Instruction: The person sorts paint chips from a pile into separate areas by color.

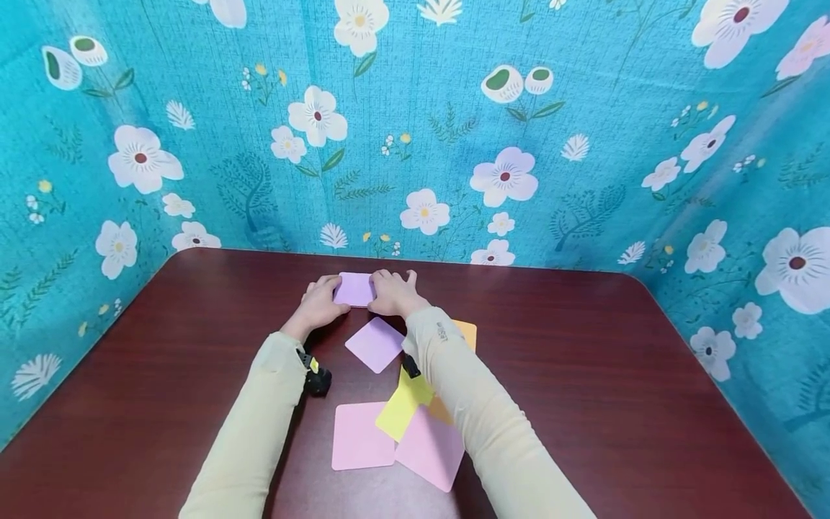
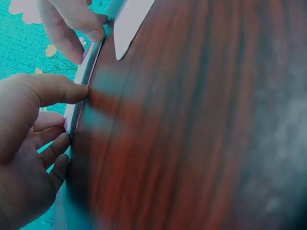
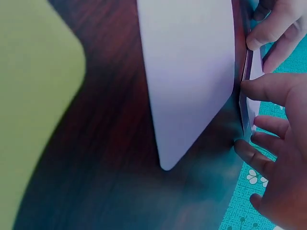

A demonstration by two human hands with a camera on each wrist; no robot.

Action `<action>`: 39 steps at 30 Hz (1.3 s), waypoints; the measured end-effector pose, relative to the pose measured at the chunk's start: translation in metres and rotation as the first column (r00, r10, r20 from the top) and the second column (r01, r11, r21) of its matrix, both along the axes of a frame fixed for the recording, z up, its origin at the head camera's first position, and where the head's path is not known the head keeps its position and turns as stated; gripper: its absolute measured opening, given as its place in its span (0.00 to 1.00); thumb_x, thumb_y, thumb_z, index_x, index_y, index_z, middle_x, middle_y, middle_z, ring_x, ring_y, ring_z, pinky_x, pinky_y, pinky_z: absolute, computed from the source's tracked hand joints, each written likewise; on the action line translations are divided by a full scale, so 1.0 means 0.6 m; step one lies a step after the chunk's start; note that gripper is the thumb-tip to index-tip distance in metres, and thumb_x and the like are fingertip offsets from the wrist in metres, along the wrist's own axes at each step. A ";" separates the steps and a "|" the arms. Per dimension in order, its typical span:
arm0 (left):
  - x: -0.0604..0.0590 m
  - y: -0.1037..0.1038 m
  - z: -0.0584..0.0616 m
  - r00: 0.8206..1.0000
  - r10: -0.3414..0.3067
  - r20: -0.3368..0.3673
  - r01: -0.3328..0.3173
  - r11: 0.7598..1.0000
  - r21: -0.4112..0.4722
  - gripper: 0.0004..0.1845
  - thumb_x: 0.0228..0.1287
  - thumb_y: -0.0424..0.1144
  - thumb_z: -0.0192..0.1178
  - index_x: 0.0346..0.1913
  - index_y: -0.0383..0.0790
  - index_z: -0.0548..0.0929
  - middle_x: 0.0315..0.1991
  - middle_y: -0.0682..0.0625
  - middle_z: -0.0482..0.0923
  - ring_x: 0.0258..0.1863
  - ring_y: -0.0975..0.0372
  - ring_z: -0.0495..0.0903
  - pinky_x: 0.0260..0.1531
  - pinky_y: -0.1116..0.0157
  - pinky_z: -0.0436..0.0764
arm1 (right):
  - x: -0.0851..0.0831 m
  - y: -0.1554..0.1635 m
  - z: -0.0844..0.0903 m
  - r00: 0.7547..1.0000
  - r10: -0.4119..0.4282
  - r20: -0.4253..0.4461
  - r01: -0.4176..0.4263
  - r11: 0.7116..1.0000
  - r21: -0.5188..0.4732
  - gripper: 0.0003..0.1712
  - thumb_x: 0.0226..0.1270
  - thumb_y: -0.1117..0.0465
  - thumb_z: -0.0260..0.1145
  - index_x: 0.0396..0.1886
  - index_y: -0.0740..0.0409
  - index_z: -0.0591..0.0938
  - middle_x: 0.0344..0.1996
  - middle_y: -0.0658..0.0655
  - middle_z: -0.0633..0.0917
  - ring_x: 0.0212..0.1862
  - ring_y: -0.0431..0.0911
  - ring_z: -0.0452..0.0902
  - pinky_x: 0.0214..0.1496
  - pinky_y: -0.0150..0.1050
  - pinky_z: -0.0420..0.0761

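On the dark red-brown wooden table (image 1: 583,375), the left hand (image 1: 319,304) sits at about 11 o'clock from the table's middle, gripping the left edge of a thin stack of lilac cards (image 1: 354,289). In the left wrist view its thumb presses the near side of the stack while the curled fingers (image 2: 53,152) wrap the far side.

The stack lies flat between both hands, toward the table's far edge at 12 o'clock. Just nearer than it, at 6 o'clock from the stack, a single lilac card (image 1: 375,344) lies on the table, turned like a diamond and apart from the stack.

The right hand (image 1: 394,292) holds the stack's right edge, thumb on the near side and fingers (image 3: 265,159) curled over the far side, so the stack is pinched from both ends.

Behind the right forearm, at 4 o'clock from the hands, an orange card (image 1: 468,333) peeks out, mostly hidden by the pale yellow sleeve (image 1: 480,411). Nearer the person, at 6 o'clock, a yellow card (image 1: 403,405) overlaps two pink cards (image 1: 360,437) lying side by side. A teal floral cloth (image 1: 415,130) walls the table on three sides.
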State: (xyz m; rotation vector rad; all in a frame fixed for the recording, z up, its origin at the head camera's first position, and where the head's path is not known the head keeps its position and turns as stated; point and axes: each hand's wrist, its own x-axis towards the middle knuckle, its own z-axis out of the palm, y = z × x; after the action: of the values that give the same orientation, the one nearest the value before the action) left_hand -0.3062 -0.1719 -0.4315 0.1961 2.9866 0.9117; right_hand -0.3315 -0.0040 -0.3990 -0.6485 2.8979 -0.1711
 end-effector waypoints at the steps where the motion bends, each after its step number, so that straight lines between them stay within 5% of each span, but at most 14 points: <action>1: -0.001 0.000 0.000 1.000 0.003 0.005 -0.003 1.000 -0.001 0.36 0.53 0.40 0.58 0.64 0.28 0.61 0.65 0.35 0.57 0.60 0.42 0.57 0.57 0.44 0.57 | -0.001 0.000 0.001 1.000 0.000 0.004 0.000 1.000 0.000 0.32 0.57 0.48 0.59 0.61 0.52 0.67 0.64 0.51 0.66 0.61 0.49 0.64 0.64 0.57 0.45; 22: -0.003 0.002 0.006 0.997 -0.009 0.073 0.010 1.000 -0.020 0.35 0.57 0.41 0.55 0.66 0.29 0.59 0.67 0.36 0.52 0.61 0.43 0.53 0.59 0.45 0.54 | -0.004 0.002 -0.014 0.999 -0.006 0.038 0.006 1.000 -0.014 0.35 0.59 0.45 0.57 0.66 0.50 0.63 0.68 0.53 0.60 0.66 0.51 0.56 0.65 0.56 0.43; 39: 0.013 -0.001 0.021 0.995 -0.061 0.076 0.061 0.998 0.002 0.40 0.55 0.40 0.59 0.67 0.27 0.55 0.66 0.33 0.53 0.63 0.43 0.54 0.62 0.47 0.57 | 0.017 0.020 0.018 0.996 0.028 0.079 -0.025 0.999 -0.033 0.39 0.58 0.47 0.59 0.67 0.58 0.60 0.61 0.58 0.68 0.62 0.47 0.64 0.60 0.51 0.57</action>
State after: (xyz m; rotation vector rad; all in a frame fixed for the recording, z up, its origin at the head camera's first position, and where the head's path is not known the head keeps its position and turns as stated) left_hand -0.2986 -0.1727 -0.4186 0.2458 2.8941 0.8920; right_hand -0.3214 0.0083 -0.3881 -0.6698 2.8146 -0.2351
